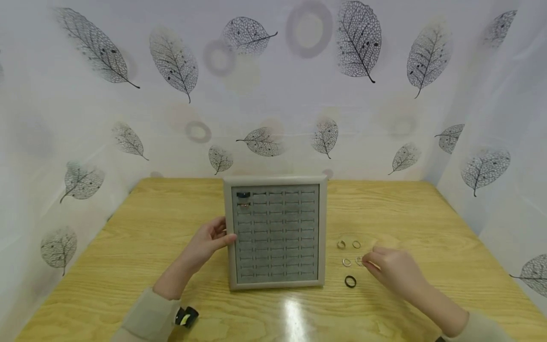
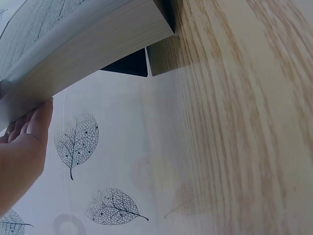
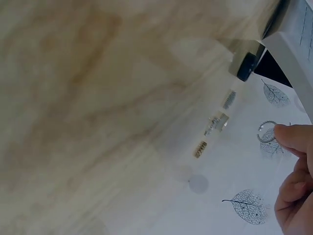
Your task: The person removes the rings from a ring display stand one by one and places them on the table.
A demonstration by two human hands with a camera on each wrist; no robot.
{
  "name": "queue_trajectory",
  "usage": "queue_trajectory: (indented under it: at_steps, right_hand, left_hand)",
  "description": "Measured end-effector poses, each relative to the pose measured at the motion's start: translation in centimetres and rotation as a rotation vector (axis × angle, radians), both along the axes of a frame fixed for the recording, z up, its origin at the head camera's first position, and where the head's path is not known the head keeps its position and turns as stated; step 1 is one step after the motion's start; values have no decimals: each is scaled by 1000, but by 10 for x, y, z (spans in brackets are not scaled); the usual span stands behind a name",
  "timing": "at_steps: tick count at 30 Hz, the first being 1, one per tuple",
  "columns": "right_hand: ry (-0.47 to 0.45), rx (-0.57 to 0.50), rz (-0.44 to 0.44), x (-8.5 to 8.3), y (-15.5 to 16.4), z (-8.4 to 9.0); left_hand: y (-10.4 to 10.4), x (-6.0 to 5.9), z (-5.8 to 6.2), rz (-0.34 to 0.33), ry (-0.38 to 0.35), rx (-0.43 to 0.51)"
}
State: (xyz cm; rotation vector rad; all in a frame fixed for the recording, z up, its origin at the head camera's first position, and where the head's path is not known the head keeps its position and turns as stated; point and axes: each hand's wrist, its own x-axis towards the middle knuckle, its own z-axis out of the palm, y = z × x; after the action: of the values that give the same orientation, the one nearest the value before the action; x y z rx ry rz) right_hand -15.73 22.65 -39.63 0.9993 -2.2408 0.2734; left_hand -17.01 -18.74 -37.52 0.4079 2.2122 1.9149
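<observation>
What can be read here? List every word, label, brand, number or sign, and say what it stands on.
There is none to read in any view.
Ring tray: grey slotted face, pale frame, no label or brand showing.
Rings on the table: too small to show any engraving.
Backdrop: printed leaves and circles only, no lettering.
Left hand and right hand: no writing on them.

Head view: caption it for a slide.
Left hand steadies a grey ring tray while right hand pinches a silver ring.

A glossy, wood-grain table bears a ring tray lined with matt grey fabric, beside shiny metal rings and one black ring.
</observation>
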Motion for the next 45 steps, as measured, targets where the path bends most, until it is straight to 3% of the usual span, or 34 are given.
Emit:
queue_trajectory:
  at_steps: [7,13,27,45]
  right_hand:
    - [-287,151,-132,8,0,-2]
    - [-394,202,-141,7,1,-3]
    - [-551,227,-160,7,4,-7]
    - [-625,237,-120,8,6,-10]
  left_hand:
    - [0,0,0,-1,2,-4]
    - [0,0,0,-4,15,-11]
    - [0,2,2,0,7,-8]
    - [0,0,1,3,-3,-1]
